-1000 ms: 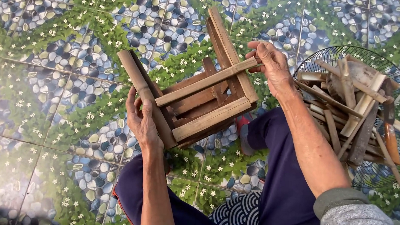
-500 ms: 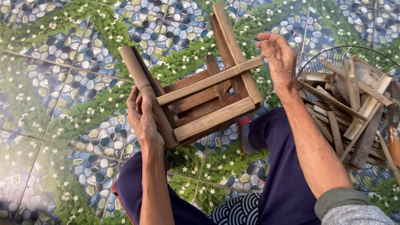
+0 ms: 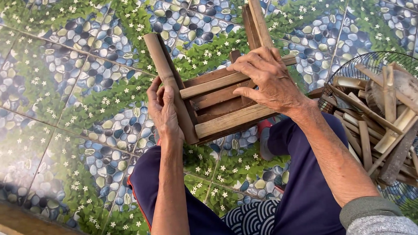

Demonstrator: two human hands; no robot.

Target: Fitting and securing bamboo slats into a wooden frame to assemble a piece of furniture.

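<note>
- We note the floor of glossy tiles printed with blue-grey pebbles, green leaves and small white flowers (image 3: 71, 85); the person sits over it, knees in dark blue trousers (image 3: 308, 199) to either side
- We find the small brown frame of square wooden bars and slats, a stool-like assembly (image 3: 218, 104), held above the tiles in front of the knees, tipped on its side
- We judge the frame stiff and fairly light, rough enough not to slip; its joints look like the weak points, so the thick corner posts are the sound places to take hold
- The slats' long axis runs from lower left to upper right in the head view; the left post (image 3: 166, 79) slants up and to the left, and a second post pair (image 3: 259, 17) points away towards the top edge
- To the right stands a round dark wire basket (image 3: 354, 62) piled with loose pale wooden offcuts (image 3: 385, 114), near the frame but apart from it
- The right hand (image 3: 270, 80) lies over the upper slats, fingers curled down and gripping them
- The left hand (image 3: 163, 106) wraps the left post from below, fingers closed round it
</note>
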